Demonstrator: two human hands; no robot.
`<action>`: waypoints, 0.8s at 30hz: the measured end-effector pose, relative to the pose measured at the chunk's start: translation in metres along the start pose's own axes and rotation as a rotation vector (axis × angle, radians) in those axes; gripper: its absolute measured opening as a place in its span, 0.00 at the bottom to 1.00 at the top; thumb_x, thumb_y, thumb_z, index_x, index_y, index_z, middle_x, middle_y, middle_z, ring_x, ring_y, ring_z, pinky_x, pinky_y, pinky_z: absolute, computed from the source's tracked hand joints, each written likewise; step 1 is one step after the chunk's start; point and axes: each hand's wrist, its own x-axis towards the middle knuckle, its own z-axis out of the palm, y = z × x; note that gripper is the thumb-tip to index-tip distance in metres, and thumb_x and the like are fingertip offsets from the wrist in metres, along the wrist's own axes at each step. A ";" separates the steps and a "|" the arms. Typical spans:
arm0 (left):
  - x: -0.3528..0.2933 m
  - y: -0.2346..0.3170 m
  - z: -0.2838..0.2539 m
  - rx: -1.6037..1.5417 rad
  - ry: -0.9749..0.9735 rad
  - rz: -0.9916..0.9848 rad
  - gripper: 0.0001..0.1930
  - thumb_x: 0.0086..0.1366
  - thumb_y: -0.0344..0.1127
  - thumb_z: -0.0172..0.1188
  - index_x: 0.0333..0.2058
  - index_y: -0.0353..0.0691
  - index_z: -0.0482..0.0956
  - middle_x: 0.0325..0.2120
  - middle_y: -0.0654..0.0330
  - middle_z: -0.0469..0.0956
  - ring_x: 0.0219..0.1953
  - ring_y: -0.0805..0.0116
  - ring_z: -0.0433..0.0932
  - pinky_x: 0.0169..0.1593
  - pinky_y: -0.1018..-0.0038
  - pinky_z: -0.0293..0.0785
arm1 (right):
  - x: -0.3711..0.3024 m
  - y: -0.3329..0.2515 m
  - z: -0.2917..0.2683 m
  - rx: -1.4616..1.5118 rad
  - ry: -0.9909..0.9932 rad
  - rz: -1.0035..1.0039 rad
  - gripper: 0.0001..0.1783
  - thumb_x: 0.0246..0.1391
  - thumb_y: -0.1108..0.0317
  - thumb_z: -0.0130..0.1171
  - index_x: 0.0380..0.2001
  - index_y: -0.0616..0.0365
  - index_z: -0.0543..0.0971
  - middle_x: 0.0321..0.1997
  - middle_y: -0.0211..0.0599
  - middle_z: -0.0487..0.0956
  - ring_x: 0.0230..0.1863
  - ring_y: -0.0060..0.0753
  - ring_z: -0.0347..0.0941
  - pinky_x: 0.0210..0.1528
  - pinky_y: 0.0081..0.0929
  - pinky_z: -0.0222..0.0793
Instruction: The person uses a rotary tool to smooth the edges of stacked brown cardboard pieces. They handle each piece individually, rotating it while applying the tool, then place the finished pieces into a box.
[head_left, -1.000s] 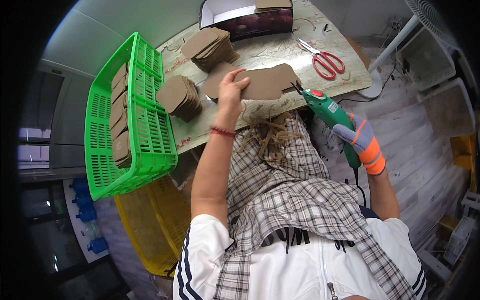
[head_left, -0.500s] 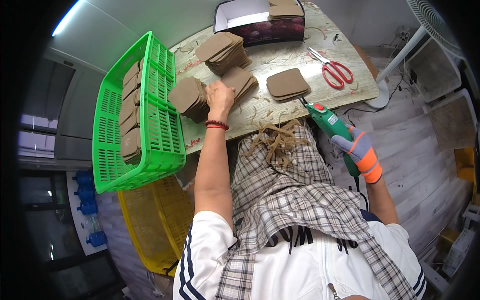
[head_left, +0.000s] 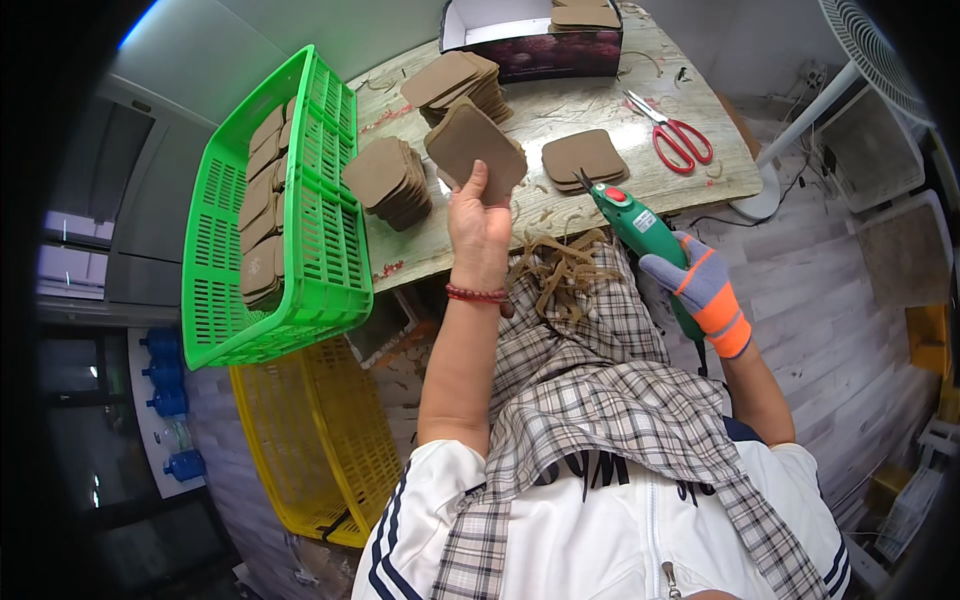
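Observation:
My left hand [head_left: 480, 228] holds up a brown rounded-square leather-like piece [head_left: 476, 148] above the table edge, thumb on its lower side. My right hand [head_left: 703, 292], in a grey and orange glove, grips a green electric cutter [head_left: 640, 235] whose tip points toward the held piece. A small stack of trimmed brown pieces [head_left: 585, 157] lies on the table just beyond the cutter tip. Another stack of brown pieces [head_left: 388, 180] sits left of my left hand. Brown cut strips [head_left: 556, 270] lie piled on my lap.
A green plastic crate [head_left: 315, 290] holding brown pieces stands at the table's left end, with a yellow crate [head_left: 310, 440] below it. Red scissors [head_left: 682, 137], a further brown stack [head_left: 462, 85] and a dark open box [head_left: 530, 40] lie on the table [head_left: 590, 205]. A fan stands at right.
My left hand has lifted a brown piece off the table and turned it upright. The right hand and cutter have hardly moved; the view shifted slightly.

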 end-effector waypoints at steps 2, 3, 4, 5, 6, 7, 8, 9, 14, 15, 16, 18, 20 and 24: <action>-0.014 -0.010 0.014 -0.069 -0.013 -0.009 0.21 0.58 0.21 0.59 0.50 0.37 0.67 0.48 0.56 0.72 0.52 0.57 0.70 0.57 0.57 0.69 | 0.001 -0.004 0.003 -0.026 0.005 -0.005 0.21 0.47 0.60 0.66 0.39 0.64 0.75 0.23 0.24 0.73 0.23 0.12 0.64 0.25 0.15 0.61; -0.018 -0.014 0.018 -0.103 -0.020 -0.011 0.22 0.58 0.21 0.58 0.51 0.37 0.66 0.48 0.56 0.72 0.53 0.57 0.69 0.58 0.56 0.68 | 0.003 -0.007 0.004 -0.025 -0.006 0.019 0.21 0.47 0.60 0.66 0.39 0.64 0.75 0.24 0.24 0.73 0.23 0.12 0.63 0.26 0.15 0.61; -0.020 -0.017 0.020 -0.106 -0.048 -0.006 0.22 0.58 0.21 0.58 0.51 0.37 0.65 0.48 0.56 0.71 0.53 0.57 0.69 0.58 0.55 0.68 | 0.003 -0.009 0.005 -0.025 -0.016 0.044 0.21 0.47 0.60 0.66 0.39 0.64 0.76 0.24 0.24 0.73 0.24 0.12 0.63 0.26 0.15 0.61; -0.021 -0.020 0.021 -0.109 -0.076 -0.002 0.22 0.58 0.20 0.57 0.51 0.38 0.65 0.49 0.56 0.71 0.53 0.57 0.69 0.59 0.55 0.67 | 0.003 -0.011 0.005 -0.079 0.000 0.023 0.21 0.48 0.60 0.66 0.39 0.64 0.75 0.24 0.24 0.73 0.24 0.12 0.64 0.26 0.15 0.62; -0.022 -0.022 0.023 -0.110 -0.103 0.003 0.22 0.58 0.20 0.57 0.52 0.38 0.64 0.49 0.56 0.71 0.53 0.57 0.69 0.59 0.54 0.67 | 0.003 -0.012 0.005 -0.056 -0.002 0.024 0.21 0.48 0.60 0.66 0.39 0.64 0.75 0.24 0.24 0.73 0.24 0.12 0.64 0.27 0.15 0.62; -0.024 -0.024 0.026 -0.081 -0.115 -0.001 0.22 0.60 0.19 0.54 0.53 0.40 0.65 0.49 0.58 0.71 0.52 0.61 0.70 0.57 0.61 0.70 | 0.002 -0.014 0.005 -0.034 -0.004 0.024 0.20 0.48 0.60 0.66 0.39 0.64 0.75 0.24 0.24 0.73 0.24 0.12 0.64 0.27 0.15 0.62; -0.023 -0.027 0.026 -0.086 -0.129 -0.007 0.22 0.60 0.19 0.54 0.52 0.39 0.65 0.49 0.57 0.71 0.52 0.60 0.70 0.58 0.60 0.69 | 0.002 -0.016 0.005 -0.011 -0.005 0.025 0.20 0.48 0.60 0.66 0.39 0.64 0.75 0.23 0.24 0.73 0.24 0.12 0.64 0.27 0.15 0.62; -0.022 -0.029 0.025 -0.089 -0.140 -0.013 0.21 0.59 0.18 0.55 0.51 0.38 0.66 0.49 0.57 0.71 0.52 0.59 0.70 0.58 0.58 0.68 | 0.001 -0.017 0.005 -0.006 -0.007 0.027 0.20 0.48 0.60 0.65 0.39 0.64 0.75 0.23 0.24 0.73 0.24 0.12 0.64 0.26 0.15 0.62; -0.030 -0.035 0.028 -0.036 -0.169 -0.017 0.21 0.59 0.17 0.53 0.51 0.38 0.66 0.49 0.56 0.71 0.52 0.60 0.70 0.59 0.60 0.68 | 0.000 -0.024 0.004 0.072 -0.040 0.036 0.20 0.49 0.61 0.65 0.40 0.64 0.75 0.23 0.24 0.73 0.23 0.11 0.65 0.25 0.14 0.62; -0.031 -0.036 0.028 -0.023 -0.176 -0.018 0.21 0.59 0.17 0.53 0.51 0.39 0.66 0.49 0.57 0.71 0.52 0.60 0.70 0.59 0.61 0.68 | 0.000 -0.024 0.003 0.073 -0.041 0.032 0.20 0.49 0.61 0.65 0.39 0.64 0.75 0.23 0.24 0.73 0.22 0.11 0.65 0.25 0.14 0.62; -0.032 -0.037 0.028 -0.010 -0.183 -0.018 0.21 0.59 0.17 0.53 0.51 0.39 0.66 0.49 0.57 0.71 0.52 0.60 0.70 0.59 0.62 0.68 | 0.000 -0.025 0.002 0.074 -0.041 0.028 0.19 0.49 0.61 0.65 0.39 0.64 0.75 0.23 0.24 0.73 0.22 0.11 0.65 0.25 0.14 0.62; -0.036 -0.039 0.028 0.046 -0.191 -0.025 0.20 0.60 0.17 0.53 0.51 0.38 0.66 0.49 0.57 0.71 0.52 0.61 0.70 0.58 0.63 0.69 | 0.001 -0.025 0.002 0.071 -0.029 0.017 0.19 0.50 0.61 0.64 0.39 0.63 0.75 0.22 0.24 0.73 0.22 0.12 0.65 0.24 0.15 0.62; -0.040 -0.042 0.027 0.089 -0.210 -0.031 0.19 0.60 0.17 0.52 0.50 0.38 0.67 0.49 0.57 0.71 0.52 0.61 0.71 0.58 0.64 0.69 | 0.002 -0.025 0.001 0.066 -0.003 0.003 0.18 0.50 0.61 0.64 0.39 0.63 0.75 0.22 0.24 0.73 0.22 0.12 0.65 0.24 0.15 0.62; -0.049 -0.046 0.022 0.153 -0.255 -0.041 0.18 0.59 0.17 0.53 0.48 0.37 0.68 0.47 0.57 0.73 0.50 0.63 0.73 0.55 0.65 0.71 | 0.002 -0.030 -0.003 0.066 -0.026 0.038 0.19 0.50 0.61 0.64 0.40 0.64 0.75 0.23 0.24 0.73 0.22 0.11 0.65 0.24 0.15 0.62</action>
